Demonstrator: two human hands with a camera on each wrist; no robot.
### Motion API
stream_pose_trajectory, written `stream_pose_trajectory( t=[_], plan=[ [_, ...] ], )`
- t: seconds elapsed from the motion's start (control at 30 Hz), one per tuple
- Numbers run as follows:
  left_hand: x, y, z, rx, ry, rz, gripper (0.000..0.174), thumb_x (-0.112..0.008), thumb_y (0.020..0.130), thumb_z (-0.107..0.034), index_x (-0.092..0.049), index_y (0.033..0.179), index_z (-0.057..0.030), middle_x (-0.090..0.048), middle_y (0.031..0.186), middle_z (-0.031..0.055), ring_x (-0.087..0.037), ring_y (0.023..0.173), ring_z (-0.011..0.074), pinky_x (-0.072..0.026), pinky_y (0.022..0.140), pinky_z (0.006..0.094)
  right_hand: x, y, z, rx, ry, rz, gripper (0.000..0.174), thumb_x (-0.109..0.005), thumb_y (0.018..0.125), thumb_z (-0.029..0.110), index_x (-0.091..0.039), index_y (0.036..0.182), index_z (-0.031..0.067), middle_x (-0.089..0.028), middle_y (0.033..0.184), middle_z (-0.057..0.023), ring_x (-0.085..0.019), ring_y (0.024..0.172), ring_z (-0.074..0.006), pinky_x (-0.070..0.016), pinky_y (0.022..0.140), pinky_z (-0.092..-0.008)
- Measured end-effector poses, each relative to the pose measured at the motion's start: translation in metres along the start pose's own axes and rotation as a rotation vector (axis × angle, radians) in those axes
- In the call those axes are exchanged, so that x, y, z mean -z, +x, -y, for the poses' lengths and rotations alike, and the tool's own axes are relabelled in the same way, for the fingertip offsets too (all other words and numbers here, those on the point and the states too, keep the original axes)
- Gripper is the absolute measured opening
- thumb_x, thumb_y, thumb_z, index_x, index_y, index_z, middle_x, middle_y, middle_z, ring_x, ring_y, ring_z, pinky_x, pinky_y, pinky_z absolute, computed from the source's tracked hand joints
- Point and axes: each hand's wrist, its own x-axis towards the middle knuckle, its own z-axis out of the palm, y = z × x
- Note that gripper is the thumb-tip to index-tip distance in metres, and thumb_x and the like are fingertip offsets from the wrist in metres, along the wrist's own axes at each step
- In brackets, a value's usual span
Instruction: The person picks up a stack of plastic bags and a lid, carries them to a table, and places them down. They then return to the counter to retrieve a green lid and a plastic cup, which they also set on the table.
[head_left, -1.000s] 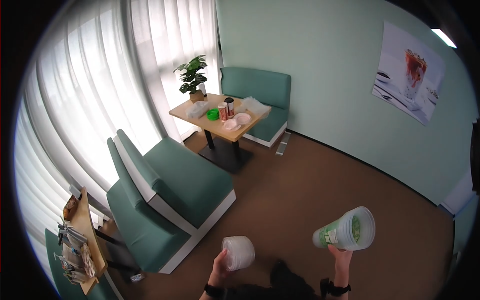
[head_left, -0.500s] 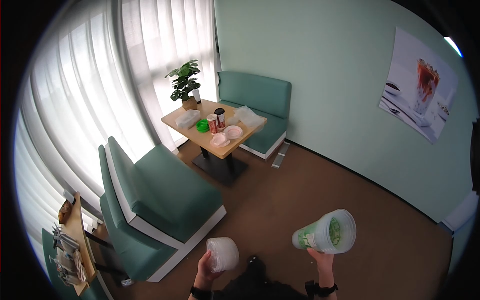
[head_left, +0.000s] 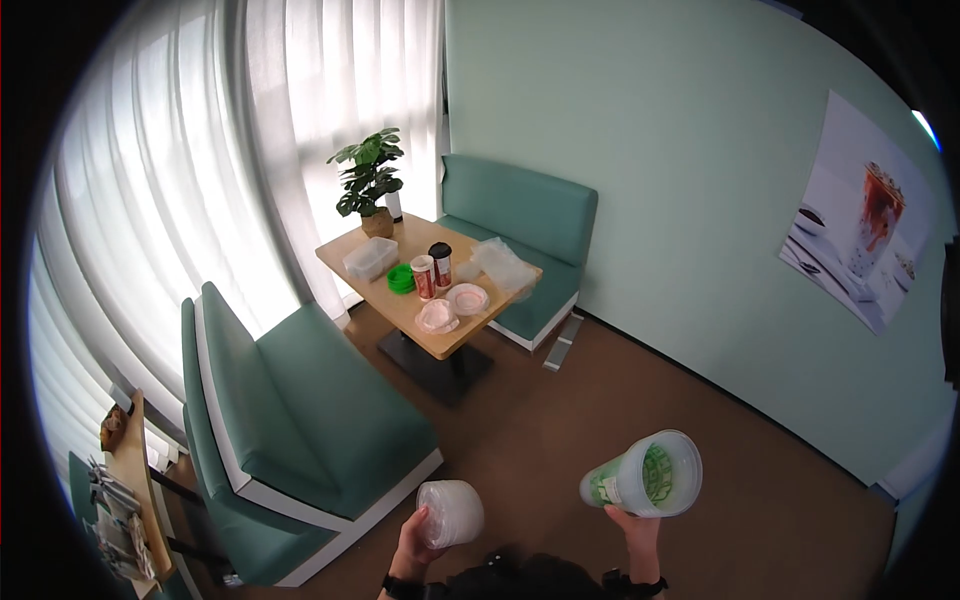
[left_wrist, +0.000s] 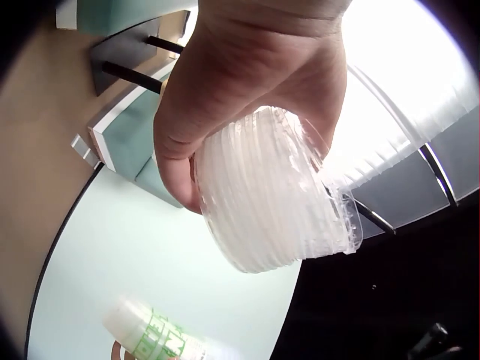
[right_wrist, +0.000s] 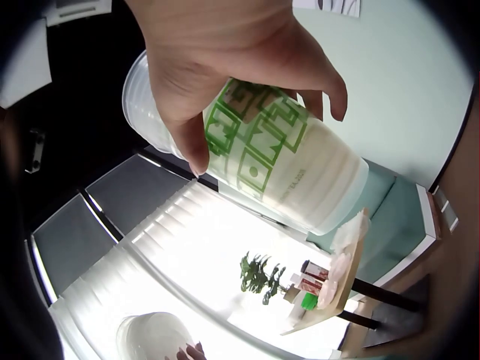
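Head view: low in the picture, the left hand [head_left: 412,545] curls its fingers round a stack of clear lids [head_left: 450,513], held up in the air above the brown floor [head_left: 600,400] and near the corner of a teal bench [head_left: 300,400]. The right hand [head_left: 635,530] grips a stack of green-printed cups [head_left: 642,475] from below, tilted so the open mouth faces the camera, well apart from the lids. Farther off stands a wooden surface [head_left: 455,335] carrying a potted plant [head_left: 366,180] and some small containers. Left wrist view: thumb and fingers wrap the narrow end of the stack of clear lids, which sits in a thin clear sleeve; the cups show small at the lower edge. Right wrist view: the fingers close over the printed side of the cups near the rim, the thumb on the other side; the lids appear at the bottom, the surface beyond.
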Motion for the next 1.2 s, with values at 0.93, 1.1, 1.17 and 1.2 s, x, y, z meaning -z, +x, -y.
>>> stream_pose_trajectory(
  t=[0.93,1.1,1.17,1.2],
  plan=[
    [-0.082,0.261,-0.012,-0.29,-0.06,-0.132,0.058,-0.052,0.078,-0.039,-0.036,0.125,-0.0069,-0.045,0.121,0.0139,-0.046,0.108,0.0324,-0.0394,0.087,0.0495,0.032,0.345,-0.08,-0.023,0.034,0.288,0.064,-0.069,0.062,-0.001,-0.042,0.119,0.0025,-0.047,0.116,-0.0099,-0.047,0.106,-0.0213,-0.0379,0.091,-0.0358],
    [-0.076,0.318,-0.049,-0.307,-0.044,-0.177,0.058,-0.051,0.078,-0.04,-0.037,0.124,-0.0069,-0.045,0.121,0.0136,-0.047,0.107,0.0319,-0.0394,0.087,0.0494,-0.01,0.405,-0.101,-0.069,0.053,0.29,0.061,-0.069,0.062,-0.003,-0.043,0.117,0.0021,-0.048,0.114,-0.0095,-0.047,0.106,-0.0205,-0.0386,0.091,-0.0356],
    [-0.071,0.345,-0.067,-0.313,-0.069,-0.185,0.058,-0.052,0.078,-0.039,-0.037,0.124,-0.0072,-0.046,0.12,0.0135,-0.048,0.106,0.0317,-0.0401,0.086,0.0495,-0.029,0.432,-0.117,-0.069,0.073,0.29,0.06,-0.069,0.062,-0.003,-0.044,0.117,0.0021,-0.049,0.114,-0.0093,-0.047,0.105,-0.0203,-0.0388,0.09,-0.0354],
    [-0.07,0.359,-0.078,-0.315,-0.069,-0.183,0.058,-0.052,0.078,-0.039,-0.037,0.124,-0.0072,-0.046,0.12,0.0135,-0.048,0.106,0.0317,-0.0401,0.086,0.0495,-0.038,0.447,-0.128,-0.061,0.023,0.322,0.064,-0.068,0.062,-0.003,-0.041,0.12,0.0031,-0.046,0.117,-0.009,-0.046,0.107,-0.0209,-0.0373,0.092,-0.0362]
  ],
)
